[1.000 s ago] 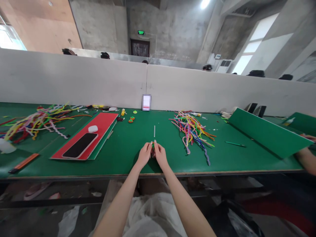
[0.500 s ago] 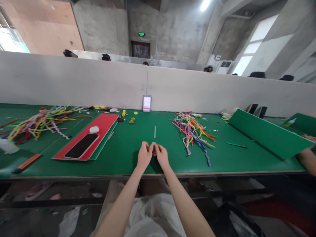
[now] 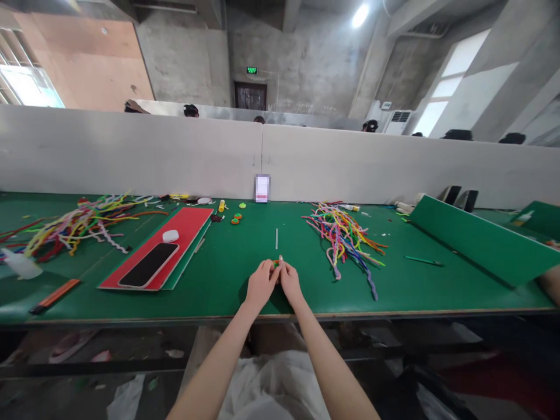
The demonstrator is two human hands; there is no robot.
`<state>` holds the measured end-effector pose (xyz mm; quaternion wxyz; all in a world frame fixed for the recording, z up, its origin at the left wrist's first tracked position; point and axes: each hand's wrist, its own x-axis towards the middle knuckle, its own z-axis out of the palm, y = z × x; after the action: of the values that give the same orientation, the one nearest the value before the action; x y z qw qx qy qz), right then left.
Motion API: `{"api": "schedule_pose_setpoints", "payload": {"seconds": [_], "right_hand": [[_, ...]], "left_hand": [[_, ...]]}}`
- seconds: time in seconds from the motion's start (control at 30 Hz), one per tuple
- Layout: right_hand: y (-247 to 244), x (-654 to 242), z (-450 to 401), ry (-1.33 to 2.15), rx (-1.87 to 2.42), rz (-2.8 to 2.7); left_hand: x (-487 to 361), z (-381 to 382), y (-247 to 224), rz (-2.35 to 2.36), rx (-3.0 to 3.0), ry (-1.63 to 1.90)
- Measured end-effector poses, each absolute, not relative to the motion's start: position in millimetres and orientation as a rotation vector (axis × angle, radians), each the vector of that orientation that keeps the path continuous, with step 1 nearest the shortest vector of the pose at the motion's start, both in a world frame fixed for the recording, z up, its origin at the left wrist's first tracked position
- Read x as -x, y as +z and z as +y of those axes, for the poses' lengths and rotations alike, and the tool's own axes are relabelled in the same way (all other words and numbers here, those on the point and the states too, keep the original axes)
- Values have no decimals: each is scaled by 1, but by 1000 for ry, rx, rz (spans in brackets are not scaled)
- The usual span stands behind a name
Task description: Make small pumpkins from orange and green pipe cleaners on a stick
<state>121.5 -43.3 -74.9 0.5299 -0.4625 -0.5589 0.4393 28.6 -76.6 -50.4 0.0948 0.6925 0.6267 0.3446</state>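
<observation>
My left hand (image 3: 260,284) and my right hand (image 3: 290,281) meet above the table's front edge, fingertips pinched together. Between them is a small orange-and-green piece (image 3: 276,263), mostly covered by the fingers; its exact form cannot be made out. Just beyond the hands, a thin pale strip (image 3: 276,238) lies on the green tabletop (image 3: 245,248). Farther back sit small round orange-and-green pieces (image 3: 236,219) and a light green one (image 3: 242,205). To the right of my hands spreads a pile of colourful pipe cleaners (image 3: 343,230).
On the left, a phone (image 3: 149,265) and a white case (image 3: 170,235) rest on a red board (image 3: 192,224). Beyond are more pipe cleaners (image 3: 83,221), a cutter knife (image 3: 56,296) and a white bottle (image 3: 21,265). A green board (image 3: 476,239) leans at right, near a green pen (image 3: 423,261).
The view has tilted up slightly. My fingers have shifted their hold on the small piece, and its orange and green parts now show between the fingertips. Both hands remain together.
</observation>
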Motion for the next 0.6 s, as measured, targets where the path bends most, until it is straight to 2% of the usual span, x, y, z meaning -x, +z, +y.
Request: {"api": "schedule_pose_setpoints", "payload": {"seconds": [0.17,0.6], "right_hand": [[-75,-122,-45,1021,1121,-1302],[-71,-119,-51,1107,1114,-1302]], "left_hand": [[-29,-79,-53,1874,-2095,943],[-27,-78,-59,1901,-1960,1031]]}}
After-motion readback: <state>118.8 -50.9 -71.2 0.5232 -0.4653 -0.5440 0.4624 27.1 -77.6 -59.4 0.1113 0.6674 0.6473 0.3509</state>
